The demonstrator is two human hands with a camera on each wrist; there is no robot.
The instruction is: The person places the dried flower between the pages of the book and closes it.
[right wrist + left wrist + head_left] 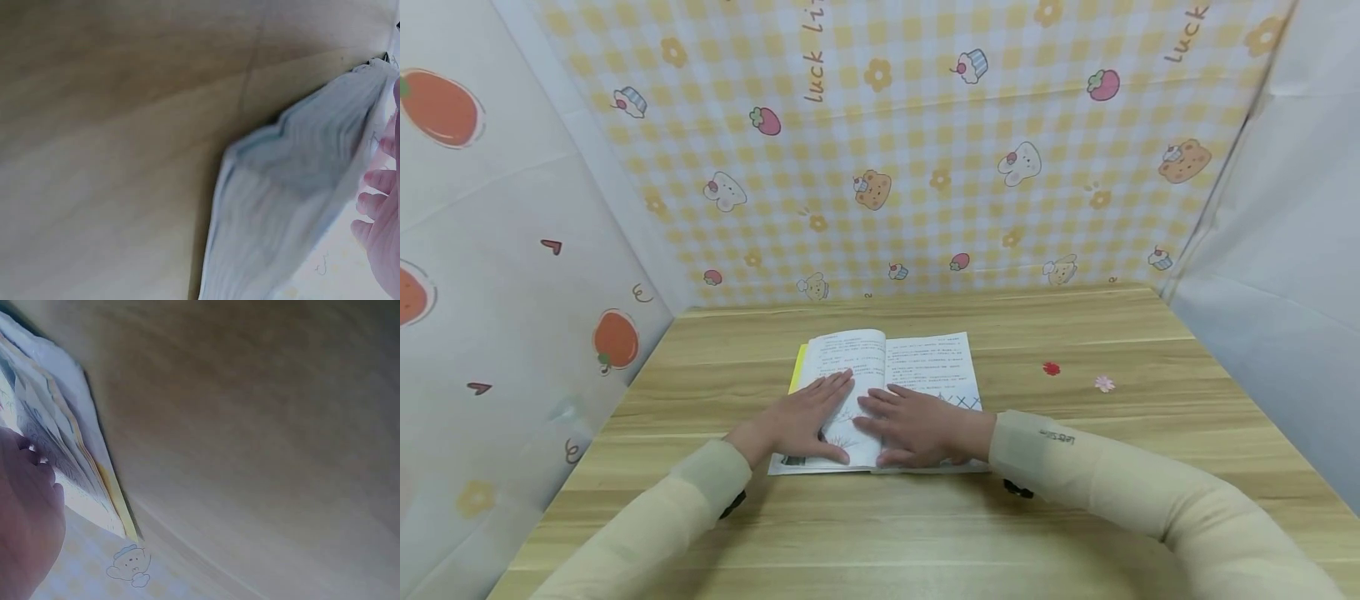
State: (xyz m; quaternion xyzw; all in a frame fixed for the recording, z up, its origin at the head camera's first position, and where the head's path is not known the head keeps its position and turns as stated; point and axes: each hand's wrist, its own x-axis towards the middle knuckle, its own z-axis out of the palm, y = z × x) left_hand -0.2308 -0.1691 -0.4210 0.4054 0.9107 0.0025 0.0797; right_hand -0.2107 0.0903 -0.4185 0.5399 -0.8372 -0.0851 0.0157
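An open book (928,362) with printed text and line drawings lies on the wooden table. My left hand (808,419) rests flat on its left page, fingers straight and pointing up the page, thumb spread toward the lower spine. Across the spine lies my right hand (917,425), its straight fingers reaching left onto the left page and its palm over the right page. A yellow edge shows along the book's left side. In the left wrist view, the left hand (28,512) covers part of the page; in the right wrist view, the right hand (381,219) is beside the thick page edges (281,181).
To the right of the book, a red flower-shaped piece (1051,368) and a pink flower-shaped piece (1104,383) lie on the wooden table (880,542). A yellow checked cloth (917,150) hangs behind the table, with pale printed sheets at both sides.
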